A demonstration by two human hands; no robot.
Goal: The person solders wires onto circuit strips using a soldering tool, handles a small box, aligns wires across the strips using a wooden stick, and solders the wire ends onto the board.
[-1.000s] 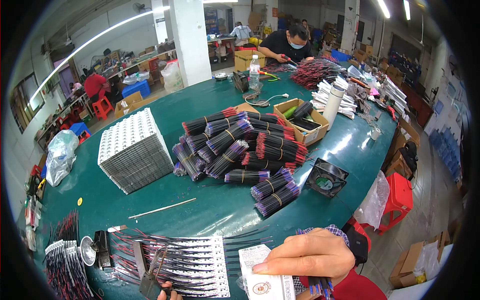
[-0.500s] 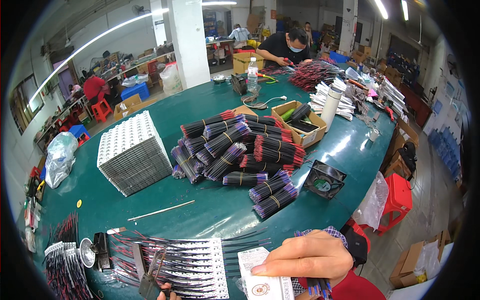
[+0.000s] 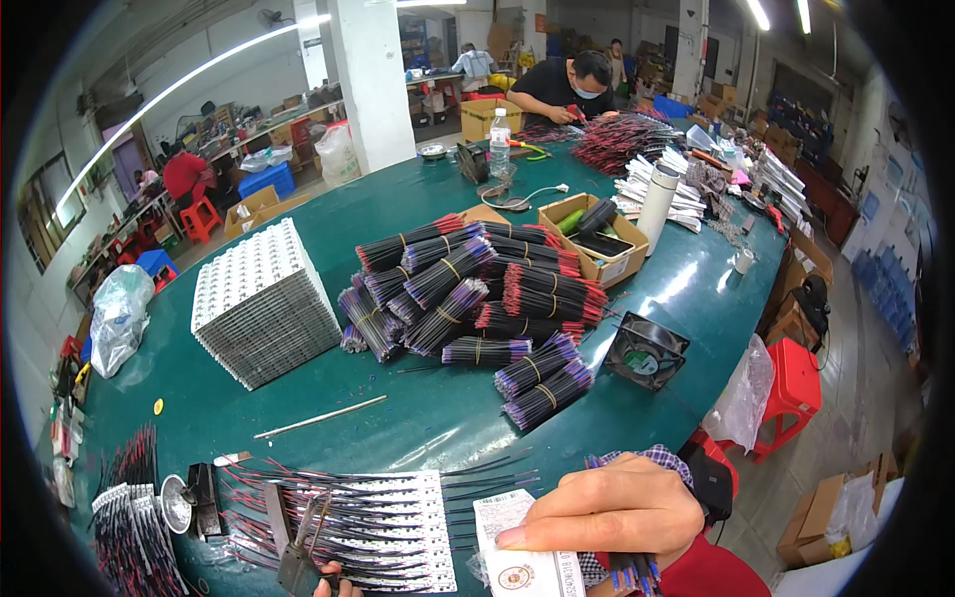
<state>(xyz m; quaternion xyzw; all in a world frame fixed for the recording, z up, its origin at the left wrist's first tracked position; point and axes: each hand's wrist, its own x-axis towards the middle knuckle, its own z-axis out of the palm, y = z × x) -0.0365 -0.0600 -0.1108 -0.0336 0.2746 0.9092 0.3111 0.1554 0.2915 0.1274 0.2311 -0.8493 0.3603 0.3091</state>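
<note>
At the bottom edge, my left hand (image 3: 338, 581) shows only curled fingers, pressed against a dark block-shaped tool (image 3: 298, 569) with metal prongs. That tool stands over a row of white strip boards (image 3: 423, 517) with black and red wires running across them. Farther right, my right hand (image 3: 612, 507) is closed, its thumb and fingers on a small white printed box (image 3: 502, 512). Black wires with blue tips (image 3: 633, 575) stick out below this hand, and more tips show above it; whether the hand grips them is hidden.
Banded wire bundles (image 3: 463, 289) lie mid-table, beside a stack of white boards (image 3: 264, 303). A black fan (image 3: 647, 351), an open carton (image 3: 607, 259) and a thin stick (image 3: 320, 417) are also on the green table (image 3: 398, 393). A co-worker (image 3: 567, 90) sits across the far end.
The view has shifted very slightly. Both my hands keep the same hold and place. The co-worker's hands have moved a little.
</note>
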